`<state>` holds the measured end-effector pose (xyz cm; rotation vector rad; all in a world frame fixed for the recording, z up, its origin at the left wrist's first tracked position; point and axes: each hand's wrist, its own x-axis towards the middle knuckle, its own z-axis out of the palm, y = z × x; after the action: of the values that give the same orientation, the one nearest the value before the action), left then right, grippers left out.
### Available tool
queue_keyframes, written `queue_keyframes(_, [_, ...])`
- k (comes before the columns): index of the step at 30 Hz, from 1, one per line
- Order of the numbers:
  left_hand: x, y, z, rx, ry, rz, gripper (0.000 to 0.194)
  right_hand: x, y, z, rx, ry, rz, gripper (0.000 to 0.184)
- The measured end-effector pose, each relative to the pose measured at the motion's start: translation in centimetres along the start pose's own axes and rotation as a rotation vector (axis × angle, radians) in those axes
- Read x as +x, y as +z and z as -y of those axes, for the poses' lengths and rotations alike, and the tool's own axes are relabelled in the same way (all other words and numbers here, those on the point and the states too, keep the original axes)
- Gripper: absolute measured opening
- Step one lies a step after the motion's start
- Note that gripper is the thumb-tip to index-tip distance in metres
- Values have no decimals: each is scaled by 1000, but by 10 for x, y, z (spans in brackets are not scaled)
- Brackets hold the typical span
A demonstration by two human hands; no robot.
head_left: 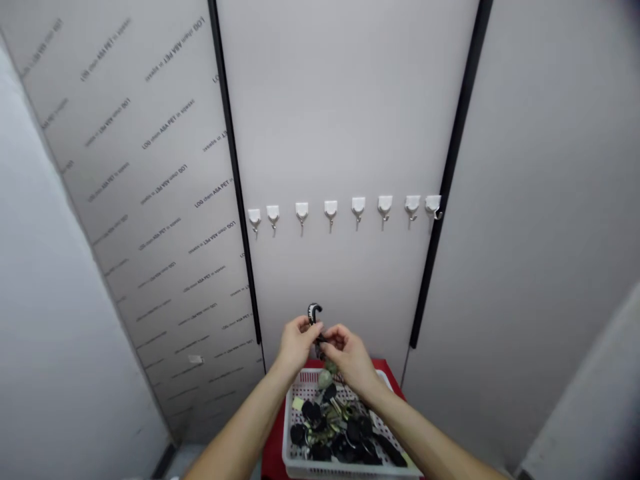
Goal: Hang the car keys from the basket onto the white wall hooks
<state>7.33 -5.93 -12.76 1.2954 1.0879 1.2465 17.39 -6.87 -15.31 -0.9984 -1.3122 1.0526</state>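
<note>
My left hand (295, 343) pinches a black keychain strap with white markings (313, 312), whose curved top sticks up above the fingers. Close beside it, my right hand (350, 357) has its thumb and fingers together on the lower part of the strap. Just under the hands is a pale green round piece (325, 379); whether it hangs from the strap, I cannot tell. Below lies a white plastic basket (287, 440) holding a heap of keys (345, 408) and black key fobs (311, 411).
The basket stands on a red surface (273, 443). On the panel ahead, several white hooks (331, 208) run in a row, with nothing hanging on them. Black vertical strips (230, 133) flank that panel. Printed film covers the left panel (165, 153).
</note>
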Motion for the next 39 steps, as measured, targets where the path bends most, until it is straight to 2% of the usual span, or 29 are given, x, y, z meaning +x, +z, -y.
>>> queue_keyframes(4, [16,-11,-21,97,104,-20,18,13,12,14,6,-59,3,12])
queue_keyframes(8, [33,-32,-56,37,244,-171,21,36,35,45,-25,-188,-6,12])
queue_keyframes(12, [45,-53,-95,-8,296,-258,22,60,61,74,-173,-319,-66,12])
queue_keyframes(16, [54,-68,-115,7,371,-355,19,77,81,91,-312,-441,-95,12])
queue_keyframes(20, [66,-80,-117,-104,397,-360,21,87,93,96,-371,-480,-105,13])
queue_keyframes(28, [86,-92,-100,-270,259,-317,30,97,98,87,-468,-421,-90,11])
queue_keyframes(35, [93,-90,-84,-278,163,-257,29,98,92,78,-572,-374,-82,8])
queue_keyframes(39, [91,-82,-78,-198,175,-265,25,99,87,73,-585,-346,-42,9])
